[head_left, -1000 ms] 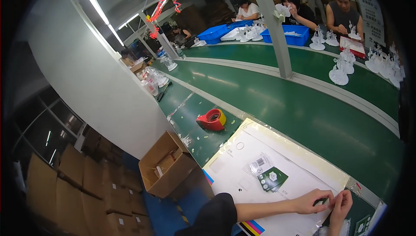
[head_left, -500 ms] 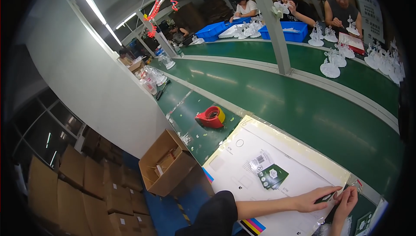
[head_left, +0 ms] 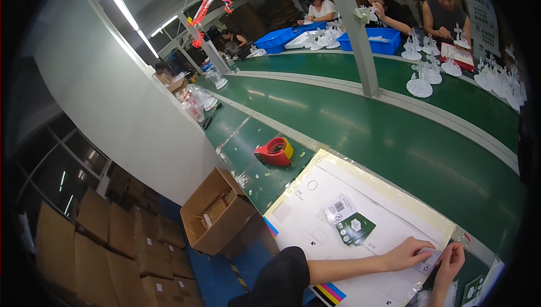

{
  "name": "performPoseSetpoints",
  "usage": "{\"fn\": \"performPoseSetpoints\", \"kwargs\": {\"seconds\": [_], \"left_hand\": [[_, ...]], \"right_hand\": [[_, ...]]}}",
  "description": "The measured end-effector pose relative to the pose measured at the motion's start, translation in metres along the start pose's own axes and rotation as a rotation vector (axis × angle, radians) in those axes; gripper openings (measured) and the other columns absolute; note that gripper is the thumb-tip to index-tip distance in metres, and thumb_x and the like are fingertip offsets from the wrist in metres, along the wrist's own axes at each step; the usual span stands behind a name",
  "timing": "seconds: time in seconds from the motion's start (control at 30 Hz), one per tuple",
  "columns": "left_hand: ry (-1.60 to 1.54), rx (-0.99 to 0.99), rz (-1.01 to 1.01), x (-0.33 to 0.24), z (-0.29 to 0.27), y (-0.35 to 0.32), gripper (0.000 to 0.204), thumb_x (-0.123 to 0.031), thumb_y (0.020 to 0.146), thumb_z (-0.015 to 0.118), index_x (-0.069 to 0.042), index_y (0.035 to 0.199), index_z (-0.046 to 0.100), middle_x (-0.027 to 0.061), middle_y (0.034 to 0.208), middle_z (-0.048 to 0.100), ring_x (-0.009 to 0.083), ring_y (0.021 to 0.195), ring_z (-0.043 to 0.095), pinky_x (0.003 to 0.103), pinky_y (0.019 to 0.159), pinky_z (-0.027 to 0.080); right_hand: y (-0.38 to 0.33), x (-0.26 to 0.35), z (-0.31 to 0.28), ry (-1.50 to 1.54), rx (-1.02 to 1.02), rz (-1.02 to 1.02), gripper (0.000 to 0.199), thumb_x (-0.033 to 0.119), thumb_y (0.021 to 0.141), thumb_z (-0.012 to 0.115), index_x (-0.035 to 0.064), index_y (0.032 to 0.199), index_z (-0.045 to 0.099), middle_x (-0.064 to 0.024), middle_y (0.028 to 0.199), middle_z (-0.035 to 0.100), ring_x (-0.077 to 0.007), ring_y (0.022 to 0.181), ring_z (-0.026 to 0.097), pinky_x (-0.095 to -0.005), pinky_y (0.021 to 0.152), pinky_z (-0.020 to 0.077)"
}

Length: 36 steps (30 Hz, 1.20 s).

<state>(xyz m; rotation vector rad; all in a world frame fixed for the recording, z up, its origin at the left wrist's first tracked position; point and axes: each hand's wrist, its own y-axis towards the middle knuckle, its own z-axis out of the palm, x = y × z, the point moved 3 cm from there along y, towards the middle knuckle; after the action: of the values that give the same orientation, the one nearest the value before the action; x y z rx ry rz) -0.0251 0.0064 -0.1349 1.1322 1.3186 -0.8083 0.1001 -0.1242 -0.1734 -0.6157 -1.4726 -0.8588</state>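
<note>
At five o'clock in the view, the left hand [head_left: 407,253] and the right hand [head_left: 449,259] meet over one small pale card [head_left: 429,259], each grip pinched shut on an edge of it, above the big white sheet [head_left: 315,217] on the green desk [head_left: 394,143]. One short stack of green-and-black cards [head_left: 355,228] lies at ten o'clock from the hands, near them. One red tape dispenser [head_left: 274,151] sits well apart, further toward ten o'clock. One open cardboard box [head_left: 217,212] stands at nine o'clock beside the desk.

Left hand [head_left: 407,253] and right hand [head_left: 451,259] meet fingertip to fingertip, fingers pinched.
</note>
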Motion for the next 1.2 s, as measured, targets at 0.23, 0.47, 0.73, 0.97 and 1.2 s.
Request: {"fn": "performPoseSetpoints", "kwargs": {"seconds": [0.23, 0.47, 0.73, 0.97, 1.2], "left_hand": [[-0.042, -0.071, 0.063, -0.001, -0.002, 0.000, 0.018, -0.011, 0.090, 0.056, 0.001, 0.101, 0.063, 0.0132, 0.071, 0.062, 0.0159, 0.061, 0.055, 0.028, 0.058, 0.044], [-0.076, -0.095, -0.094, -0.011, -0.007, 0.001, 0.018, -0.009, 0.085, 0.061, 0.001, 0.100, 0.064, 0.0083, 0.071, 0.062, 0.0104, 0.062, 0.053, 0.025, 0.057, 0.043], [-0.228, -0.074, 0.046, 0.002, 0.001, 0.002, 0.014, -0.001, 0.082, 0.058, -0.002, 0.090, 0.047, 0.0065, 0.085, 0.056, 0.0108, 0.080, 0.054, 0.024, 0.074, 0.045], [-0.426, 0.003, -0.028, -0.001, 0.001, 0.002, 0.019, 0.003, 0.083, 0.050, -0.006, 0.087, 0.034, 0.0072, 0.091, 0.052, 0.0139, 0.087, 0.051, 0.029, 0.086, 0.044], [-0.199, -0.040, 0.129, -0.004, -0.003, 0.002, 0.024, -0.007, 0.080, 0.058, -0.006, 0.087, 0.035, 0.0049, 0.085, 0.044, 0.0147, 0.079, 0.042, 0.028, 0.076, 0.039]], "right_hand": [[-0.001, 0.003, 0.003, 0.018, 0.015, 0.013, 0.014, 0.014, 0.095, 0.054, 0.0054, 0.085, 0.049, 0.0046, 0.061, 0.044, -0.0009, 0.046, 0.038, -0.0154, 0.041, 0.0273], [0.000, 0.021, 0.011, 0.040, 0.012, 0.089, 0.006, 0.000, 0.091, 0.050, 0.0019, 0.085, 0.049, 0.0009, 0.064, 0.047, -0.0032, 0.049, 0.041, -0.0163, 0.044, 0.0310], [-0.001, 0.022, 0.014, 0.044, -0.034, 0.076, 0.004, 0.001, 0.092, 0.051, 0.0017, 0.088, 0.049, -0.0024, 0.069, 0.054, -0.0050, 0.053, 0.047, -0.0162, 0.046, 0.0343], [0.000, 0.027, 0.013, 0.000, -0.049, 0.089, 0.003, 0.001, 0.091, 0.053, 0.0008, 0.093, 0.051, -0.0028, 0.070, 0.055, -0.0054, 0.054, 0.048, -0.0164, 0.047, 0.0352], [-0.002, 0.033, 0.017, 0.020, 0.054, 0.086, 0.007, -0.002, 0.090, 0.052, 0.0000, 0.096, 0.054, -0.0047, 0.075, 0.057, -0.0065, 0.056, 0.050, -0.0172, 0.048, 0.0366]]}}
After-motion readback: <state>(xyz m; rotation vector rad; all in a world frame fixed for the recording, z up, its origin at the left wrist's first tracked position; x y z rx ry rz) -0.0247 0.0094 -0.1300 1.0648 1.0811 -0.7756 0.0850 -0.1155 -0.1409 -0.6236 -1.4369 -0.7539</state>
